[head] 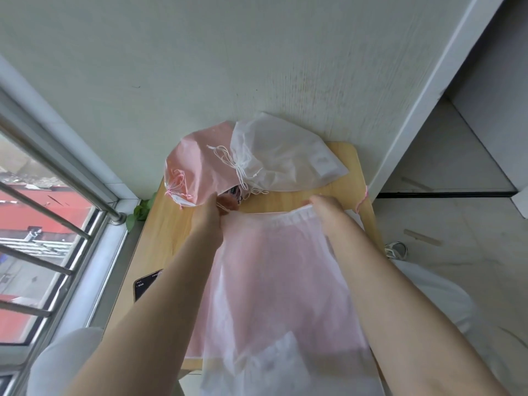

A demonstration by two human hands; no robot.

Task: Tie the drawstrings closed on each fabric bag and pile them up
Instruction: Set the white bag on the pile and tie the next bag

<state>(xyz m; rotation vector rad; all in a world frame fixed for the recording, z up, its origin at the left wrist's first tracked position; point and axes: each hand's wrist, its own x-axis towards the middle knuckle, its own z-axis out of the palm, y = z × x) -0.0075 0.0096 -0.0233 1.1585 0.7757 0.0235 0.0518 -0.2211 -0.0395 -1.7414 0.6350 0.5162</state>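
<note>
1. Head view: the left hand (210,217), fingers curled, gripped the left end of the gathered top hem of a sheer white bag (274,281) at frame centre.
2. The right hand (324,208) pinched the same hem at its right end, fingers bent over the fabric.
3. That bag lay over a pink one (205,318) on the wooden desk (163,235).
4. Above centre, a tied pink bag (197,170) and a tied white bag (283,158) overlapped against the wall.
5. A phone (145,284) lay at the desk's left edge.
</note>
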